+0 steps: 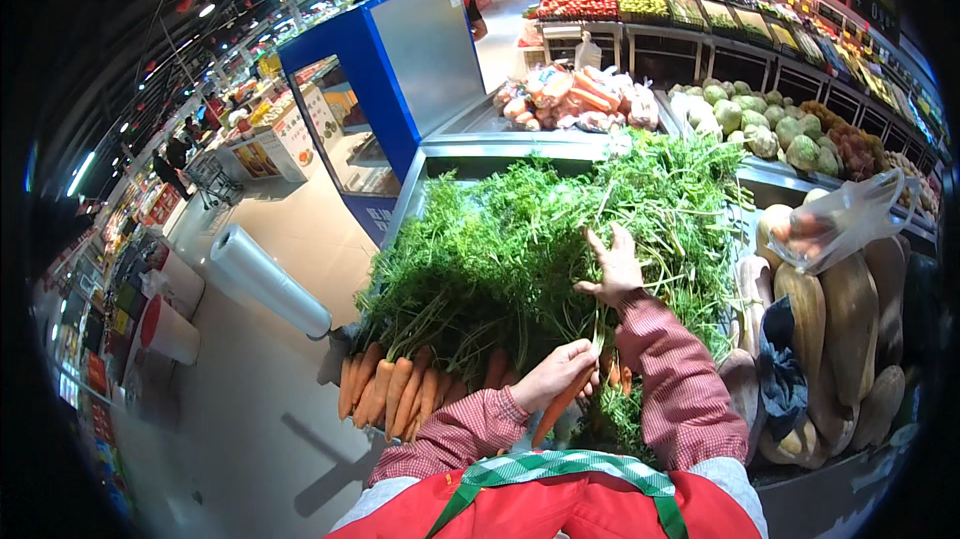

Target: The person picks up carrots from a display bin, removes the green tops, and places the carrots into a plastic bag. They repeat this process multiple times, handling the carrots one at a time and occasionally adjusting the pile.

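My left hand (559,375) grips a single carrot (559,413) near its crown, with the root slanting down towards my apron. The stems of this carrot run up into a thick bed of feathery carrot greens (487,239). Over those greens my right hand (616,266) is spread with its fingers apart, at the leafy side of the held carrot; whether it touches the leaves I cannot tell. A row of carrots (397,393) lies at the front left of the metal display bin (517,143), roots pointing towards me. More orange roots show partly behind my right forearm.
Butternut-type squashes (846,314) lie to the right, with a dark cloth (781,370) and a clear plastic bag of produce (840,228) on them. Bagged carrots (577,95) and round green vegetables (757,119) sit beyond. A plastic bag roll (270,280) stands at the left.
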